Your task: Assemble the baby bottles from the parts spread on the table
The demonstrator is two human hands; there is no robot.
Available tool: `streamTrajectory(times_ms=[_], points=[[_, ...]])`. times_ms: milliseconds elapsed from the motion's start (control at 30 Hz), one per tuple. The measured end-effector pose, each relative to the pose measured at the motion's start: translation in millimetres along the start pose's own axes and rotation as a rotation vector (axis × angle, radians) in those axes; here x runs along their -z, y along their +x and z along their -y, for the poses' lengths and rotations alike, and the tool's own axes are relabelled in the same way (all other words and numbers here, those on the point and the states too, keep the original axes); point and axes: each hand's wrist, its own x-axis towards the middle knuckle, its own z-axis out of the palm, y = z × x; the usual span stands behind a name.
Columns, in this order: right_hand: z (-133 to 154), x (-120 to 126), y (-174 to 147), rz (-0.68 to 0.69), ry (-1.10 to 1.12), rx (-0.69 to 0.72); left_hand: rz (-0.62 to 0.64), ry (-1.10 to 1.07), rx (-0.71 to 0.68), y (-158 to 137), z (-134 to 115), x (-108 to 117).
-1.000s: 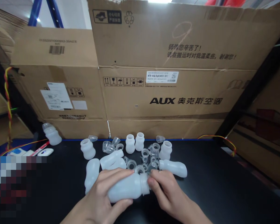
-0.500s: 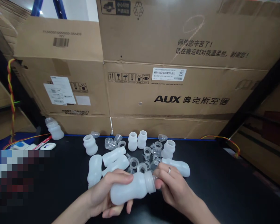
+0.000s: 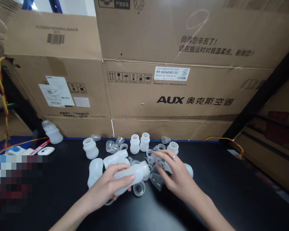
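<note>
Right hand withdrawn from white, wavy plastic bottle; neck now bared. Clear, conical plastic cap newly seen below right thumb tip; translucent, round plastic ring, beside left fingertips.

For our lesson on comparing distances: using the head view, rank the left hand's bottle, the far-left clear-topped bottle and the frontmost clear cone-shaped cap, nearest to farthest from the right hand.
1. Clear cone-shaped cap: just left of the right hand.
2. Held bottle: farther left, in the left hand.
3. Clear-topped bottle: far left, near the cardboard.
</note>
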Motion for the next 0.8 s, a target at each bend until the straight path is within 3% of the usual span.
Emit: streamTrajectory(times_ms=[67,133,233,400,600,800], points=[[1,-2,0,0.003,-0.077,0.020,-0.230,0.424,-0.335,0,4,3],[6,-5,-1,0.003,-0.105,0.040,-0.363,0.756,-0.580,1,8,8],[17,-8,-2,0.038,-0.126,0.123,-0.406,0.955,-0.732,1,10,11],[23,-9,-1,0.060,-0.178,0.233,-0.450,0.996,-0.716,4,14,12],[19,-6,0,-0.043,-0.169,0.209,-0.469,1.045,-0.618,10,22,14],[18,-7,0,-0.034,-0.151,0.191,-0.497,1.018,-0.608,12,21,17]])
